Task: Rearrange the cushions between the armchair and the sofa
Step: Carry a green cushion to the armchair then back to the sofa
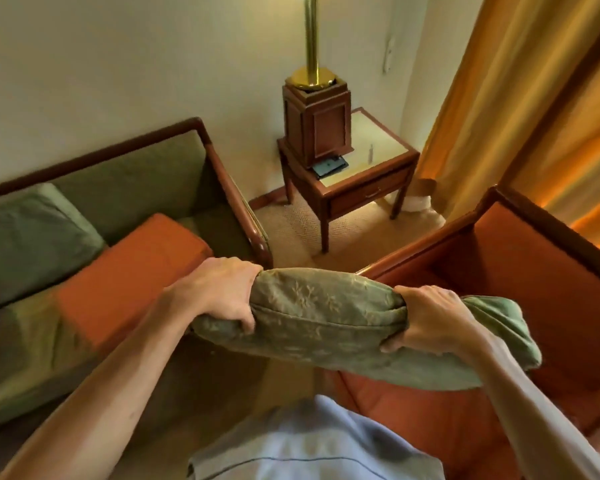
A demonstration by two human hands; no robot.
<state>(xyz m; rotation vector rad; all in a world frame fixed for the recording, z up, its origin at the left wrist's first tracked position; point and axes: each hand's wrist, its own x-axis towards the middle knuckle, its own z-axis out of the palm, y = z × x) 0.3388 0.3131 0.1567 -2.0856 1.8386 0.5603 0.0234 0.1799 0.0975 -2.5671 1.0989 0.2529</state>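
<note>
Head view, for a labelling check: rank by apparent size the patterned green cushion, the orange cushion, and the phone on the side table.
1. patterned green cushion, though it is nearest the camera
2. orange cushion
3. phone

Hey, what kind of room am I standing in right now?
Probably a hotel room's sitting corner, or a lounge: a green sofa and an orange armchair flank a wooden side table carrying a brass lamp, beside long orange curtains.

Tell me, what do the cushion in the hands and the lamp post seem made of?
Green cushion: woven fabric, matte, with a leaf pattern and a piped seam; it squashes under both grips, so probably soft filling. Lamp post: polished metal, brass by its look, from its golden shine.
</note>
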